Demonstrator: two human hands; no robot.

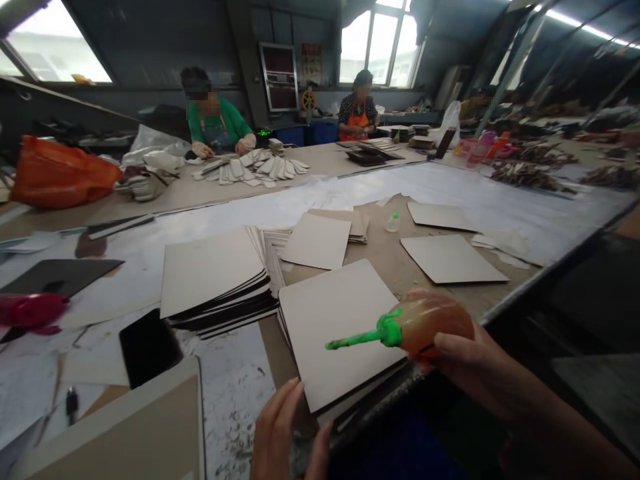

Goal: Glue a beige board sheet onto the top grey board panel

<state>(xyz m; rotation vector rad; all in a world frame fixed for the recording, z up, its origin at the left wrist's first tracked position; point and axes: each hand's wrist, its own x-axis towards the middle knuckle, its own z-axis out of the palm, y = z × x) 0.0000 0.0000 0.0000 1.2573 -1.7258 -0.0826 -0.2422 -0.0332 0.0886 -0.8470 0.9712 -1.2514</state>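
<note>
**Steady aim, light squeeze**

Left of the middle of the frame, a fanned stack of boards (215, 270) is leaning, well apart from my fingertips. At the lower centre, my left hand (283, 433) is bracketing the near corner of another stack, fingers on one side and thumb on the other; I cannot tell whether they are pinching it. A firm edge hold would stop the top board (333, 303), lying in the centre of the frame, from sliding.

Over that board the green nozzle (353, 340) is pointing left; whether its tip is touching, I cannot tell. To its right, my right hand (467, 357) is grasping the amber bottle (435, 327), thumb lying along its side. I am judging that gentle, even pressure, a low tip and left fingers clear of it would work best.
</note>
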